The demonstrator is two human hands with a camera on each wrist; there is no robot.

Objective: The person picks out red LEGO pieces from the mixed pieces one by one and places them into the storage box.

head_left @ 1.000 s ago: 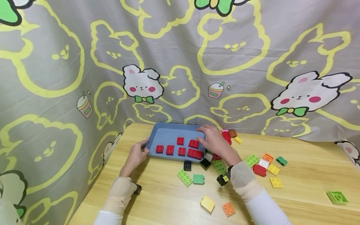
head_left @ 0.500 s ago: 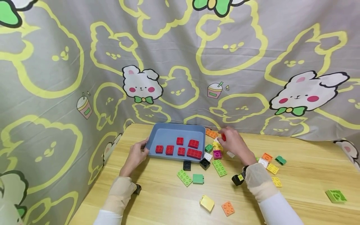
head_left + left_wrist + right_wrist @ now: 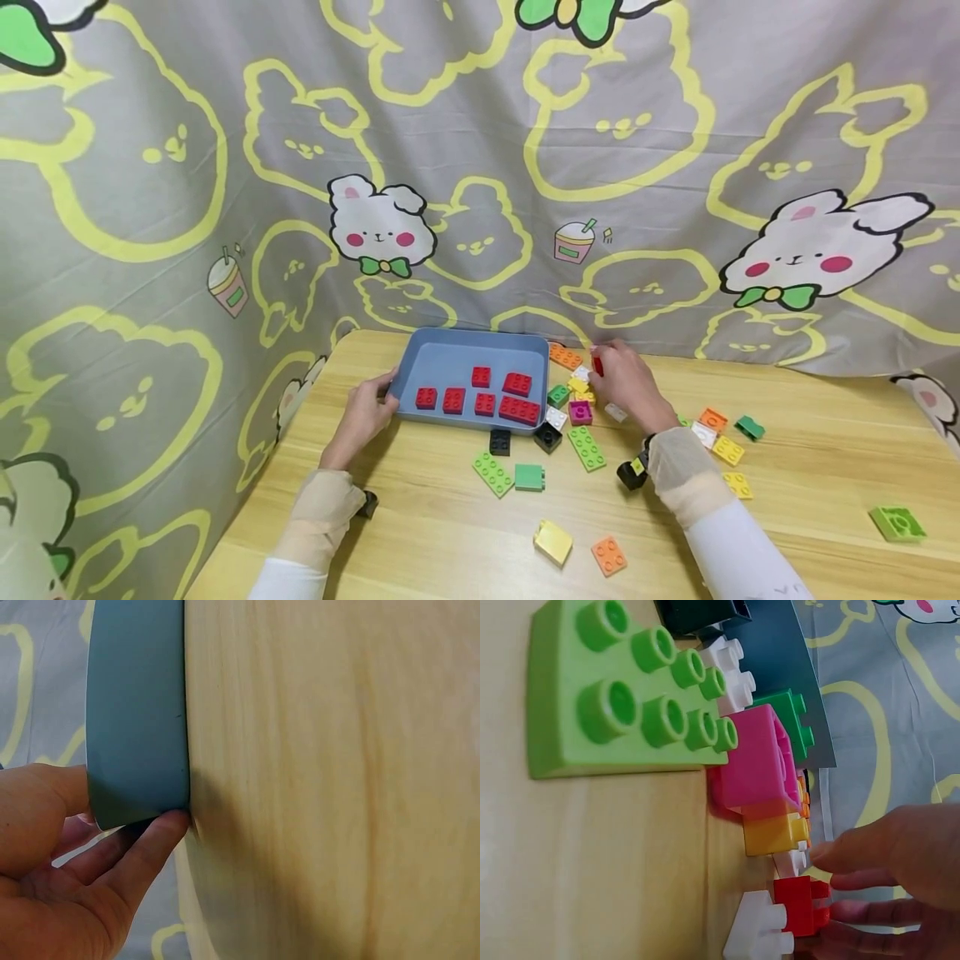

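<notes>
My left hand [image 3: 365, 412] grips the left end of a blue-grey tray [image 3: 442, 335], thumb at the rim and fingers against its underside in the left wrist view. Several red toy bricks [image 3: 453, 400] sit apart inside the tray, mostly towards its front and right. Right of the tray, near the curtain, my right hand [image 3: 628, 383] has its fingers around a red toy brick [image 3: 799, 904]. That brick stands beside a white brick [image 3: 756, 930], and the fingers partly cover it. In the head view only a sliver of red shows between thumb and fingers.
Loose bricks crowd the tray's right side, among them a magenta brick [image 3: 581, 412], a light green brick [image 3: 587, 448] and an orange brick [image 3: 565, 356]. Others lie farther right, such as a yellow brick [image 3: 728, 450]. A patterned curtain [image 3: 480, 167] hangs behind the wooden table [image 3: 420, 533].
My right hand has moved right, from above the tray's right edge to the red brick by the curtain, staying there over the last half second. The left hand has stayed on the tray.
</notes>
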